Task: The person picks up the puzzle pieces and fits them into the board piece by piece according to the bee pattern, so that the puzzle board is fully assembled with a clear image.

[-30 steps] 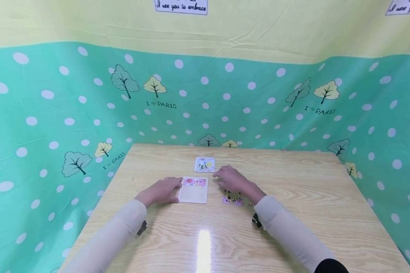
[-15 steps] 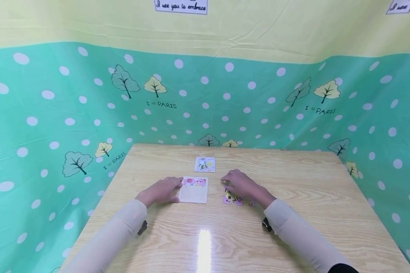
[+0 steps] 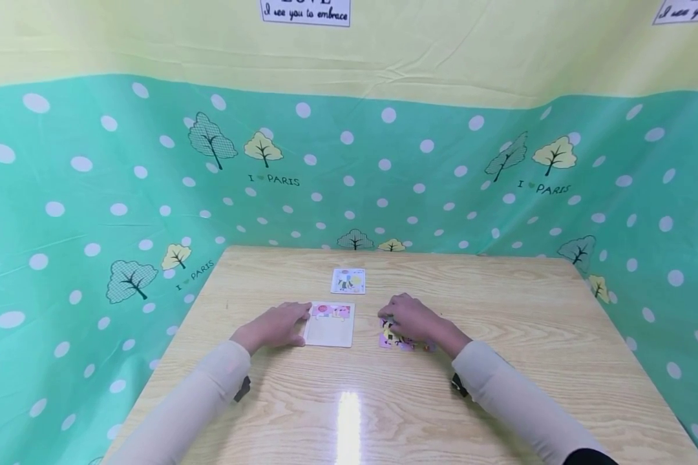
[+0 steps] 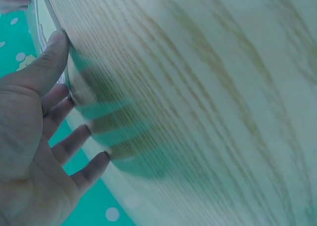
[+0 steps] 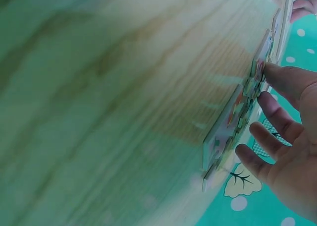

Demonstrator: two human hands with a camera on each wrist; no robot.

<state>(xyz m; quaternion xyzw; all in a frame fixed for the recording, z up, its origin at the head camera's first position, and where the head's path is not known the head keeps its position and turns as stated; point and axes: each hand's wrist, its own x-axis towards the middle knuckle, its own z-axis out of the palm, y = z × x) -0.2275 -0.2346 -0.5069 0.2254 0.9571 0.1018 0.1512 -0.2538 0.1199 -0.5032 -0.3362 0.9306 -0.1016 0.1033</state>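
Note:
On the table lies a white puzzle board [image 3: 329,334] with a strip of pink picture pieces [image 3: 331,312] along its far edge. My left hand [image 3: 276,324] rests at the board's left side, thumb and fingers spread along that edge. In the left wrist view, the left thumb [image 4: 49,62] touches the board's rim. To the right, my right hand [image 3: 413,316] reaches down over loose puzzle pieces [image 3: 404,342], partly hiding them. The right wrist view has the thumb and forefinger of the right hand [image 5: 292,122] touching these pieces [image 5: 223,132], with no piece lifted.
Beyond the board lies a small picture card [image 3: 348,281] with a bee on it. The wooden table [image 3: 500,310] reaches back to a green, dotted cloth [image 3: 442,168] that hangs around its far and side edges.
From beside the picture card, my right hand has drawn back to the right and toward me, then lowered over the loose pieces. The left hand stays at the board.

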